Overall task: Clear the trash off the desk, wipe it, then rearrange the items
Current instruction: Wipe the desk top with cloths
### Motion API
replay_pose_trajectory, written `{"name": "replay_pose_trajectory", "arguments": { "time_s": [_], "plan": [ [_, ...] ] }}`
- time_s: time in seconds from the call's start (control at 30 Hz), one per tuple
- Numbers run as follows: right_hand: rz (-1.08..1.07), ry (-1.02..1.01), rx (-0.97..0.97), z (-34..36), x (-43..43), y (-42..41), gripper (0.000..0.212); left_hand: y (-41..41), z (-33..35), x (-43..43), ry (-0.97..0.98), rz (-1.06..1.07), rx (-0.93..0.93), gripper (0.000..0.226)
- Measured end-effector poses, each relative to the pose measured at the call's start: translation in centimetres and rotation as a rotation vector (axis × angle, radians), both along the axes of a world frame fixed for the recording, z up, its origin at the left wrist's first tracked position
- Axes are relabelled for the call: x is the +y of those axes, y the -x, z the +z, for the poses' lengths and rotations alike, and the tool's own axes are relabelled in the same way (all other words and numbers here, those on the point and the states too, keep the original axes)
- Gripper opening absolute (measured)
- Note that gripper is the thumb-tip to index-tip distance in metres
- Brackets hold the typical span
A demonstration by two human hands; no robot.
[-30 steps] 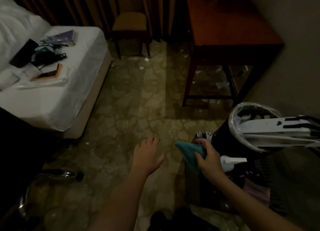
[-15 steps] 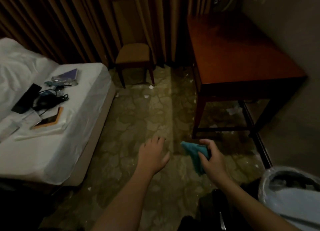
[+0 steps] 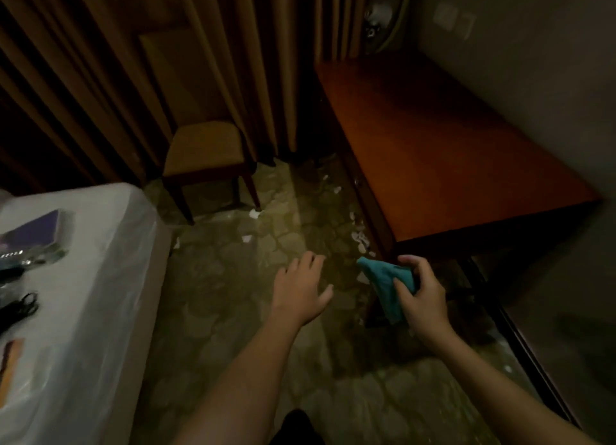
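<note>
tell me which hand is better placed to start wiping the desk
Right. The right hand grips the teal cloth and hangs by the near corner of the desk; the left hand is open, holds nothing, and is farther away.

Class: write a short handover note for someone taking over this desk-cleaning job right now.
The left hand is open and empty, over the floor.
The right hand grips the cloth beside the desk.
The items lie on the bed; paper scraps lie on the floor by the desk.
Done: no trash shows on the desk.
To do: wipe the desk, then put the items back.
</note>
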State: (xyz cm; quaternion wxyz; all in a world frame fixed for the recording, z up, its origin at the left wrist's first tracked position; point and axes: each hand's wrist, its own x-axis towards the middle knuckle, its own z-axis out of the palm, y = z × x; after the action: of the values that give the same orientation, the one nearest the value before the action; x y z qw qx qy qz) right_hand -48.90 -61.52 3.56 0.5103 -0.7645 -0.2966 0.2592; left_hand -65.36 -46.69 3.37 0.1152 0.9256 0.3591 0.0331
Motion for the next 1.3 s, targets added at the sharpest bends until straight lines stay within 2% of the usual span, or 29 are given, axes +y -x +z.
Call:
{"name": "replay_pose_trajectory", "arguments": {
  "time_s": [0.3, 0.53, 0.67, 0.77, 0.9, 1.03, 1.1, 1.2, 1.3],
  "plan": [
    [-0.224, -0.089, -0.029, 3.2, 11.5, -8.3, 0.035, -13.7, 1.7, 15.4, -0.041, -0.223, 0.03, 0.056],
    [-0.278, -0.1, 0.044, 1.9, 17.7, -17.7, 0.038, -27.3, 1.4, 22.3, -0.092, -0.32, 0.02, 0.054],
    [-0.409, -0.132, 0.115, 1.3, 20.4, -23.9, 0.035, -34.0, 0.6, 25.5, -0.065, -0.325, 0.027, 0.053],
    [-0.548, 0.043, 0.131, -0.8, 20.6, -29.0, 0.033, -37.8, -0.9, 26.7, -0.033, -0.367, 0.104, 0.052],
    [-0.487, 0.592, 0.026, -5.3, 19.0, -33.2, 0.03, -43.4, -3.3, 28.0, -0.018, -0.502, 0.17, 0.048],
    [-0.49, 0.702, -0.093, -7.2, 18.9, -34.7, 0.024, -49.2, -5.7, 28.5, 0.038, -0.633, 0.161, 0.048],
    [-0.483, 0.736, -0.193, -7.4, 20.0, -36.0, 0.037, -51.5, -6.7, 28.6, 0.063, -0.714, 0.184, 0.049],
    [-0.298, 0.821, -0.179, -7.5, 22.5, -38.1, 0.056, -54.1, -8.3, 29.7, 0.066, -0.84, 0.221, 0.045],
    [-0.199, 0.885, -0.155, -7.9, 23.8, -39.1, 0.045, -55.5, -9.0, 30.9, 0.046, -0.953, 0.24, 0.041]
  ]
}}
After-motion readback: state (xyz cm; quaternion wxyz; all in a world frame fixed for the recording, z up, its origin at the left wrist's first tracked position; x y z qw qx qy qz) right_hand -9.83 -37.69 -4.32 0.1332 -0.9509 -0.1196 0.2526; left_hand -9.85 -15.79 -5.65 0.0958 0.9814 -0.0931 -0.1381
